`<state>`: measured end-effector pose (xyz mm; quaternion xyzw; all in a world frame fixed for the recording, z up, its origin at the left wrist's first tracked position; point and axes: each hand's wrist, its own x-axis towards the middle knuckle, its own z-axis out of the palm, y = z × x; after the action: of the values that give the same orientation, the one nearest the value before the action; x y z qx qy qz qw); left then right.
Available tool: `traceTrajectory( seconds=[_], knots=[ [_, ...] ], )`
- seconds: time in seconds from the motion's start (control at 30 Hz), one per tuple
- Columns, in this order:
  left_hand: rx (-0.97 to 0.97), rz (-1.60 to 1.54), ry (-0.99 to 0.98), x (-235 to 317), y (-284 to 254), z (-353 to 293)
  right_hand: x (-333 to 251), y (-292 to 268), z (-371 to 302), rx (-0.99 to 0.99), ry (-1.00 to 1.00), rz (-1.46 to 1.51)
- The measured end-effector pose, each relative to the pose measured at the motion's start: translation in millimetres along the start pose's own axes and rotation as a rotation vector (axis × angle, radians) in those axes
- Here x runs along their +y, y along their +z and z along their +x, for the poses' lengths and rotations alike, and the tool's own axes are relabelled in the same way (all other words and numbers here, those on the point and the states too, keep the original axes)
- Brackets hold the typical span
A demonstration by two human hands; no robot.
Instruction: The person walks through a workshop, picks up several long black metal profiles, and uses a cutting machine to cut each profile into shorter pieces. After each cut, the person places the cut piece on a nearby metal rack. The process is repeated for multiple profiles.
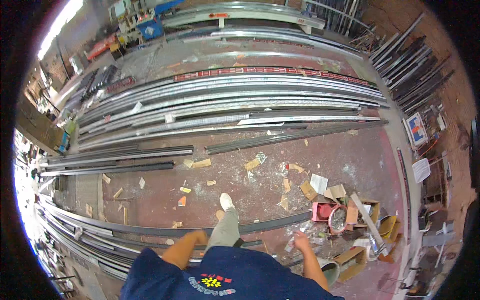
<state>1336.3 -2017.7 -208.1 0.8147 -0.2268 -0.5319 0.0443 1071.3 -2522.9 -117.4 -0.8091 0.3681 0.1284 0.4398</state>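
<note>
My left hand [200, 236] hangs beside my leg, above a long dark metal profile [165, 231] on the floor. It looks blurred, and its fingers do not show clearly. On the other side, my right hand [301, 241] hangs low over a patch of litter, close to a pale scrap [290, 244]. Its fingers seem curled, but whether anything is in them cannot be made out. One leg in grey trousers [225, 227] reaches forward, with a white shoe [226, 201] on the reddish floor.
Long metal profiles [225, 92] lie in rows across the floor ahead, with more bundles [85, 240] at the left. Cardboard scraps [202, 163] are strewn between. Right of me stand open boxes [352, 257], a red box [322, 211] and a leaning strip [367, 220]. Profiles [407, 60] lean far right.
</note>
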Motion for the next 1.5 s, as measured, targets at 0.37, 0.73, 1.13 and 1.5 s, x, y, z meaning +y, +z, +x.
traceTrajectory(
  seconds=[0.37,0.73,1.13,1.5],
  knots=[
    [0.944,-0.666,0.131,49.6,-495.5,-35.4,-177.6,-44.9,226.6,-0.091,-0.064,0.107],
    [0.351,-0.53,-0.521,30.7,-359.7,-55.0,-153.7,-114.5,417.6,-0.603,0.156,-0.419],
    [0.672,-0.83,-0.195,132.6,-460.2,41.6,-519.6,-212.5,739.1,-0.182,-0.177,-0.132],
    [0.411,-0.836,-0.607,-36.0,-486.6,151.8,-733.4,-63.0,734.2,-0.712,-0.43,-0.244]
  ],
)
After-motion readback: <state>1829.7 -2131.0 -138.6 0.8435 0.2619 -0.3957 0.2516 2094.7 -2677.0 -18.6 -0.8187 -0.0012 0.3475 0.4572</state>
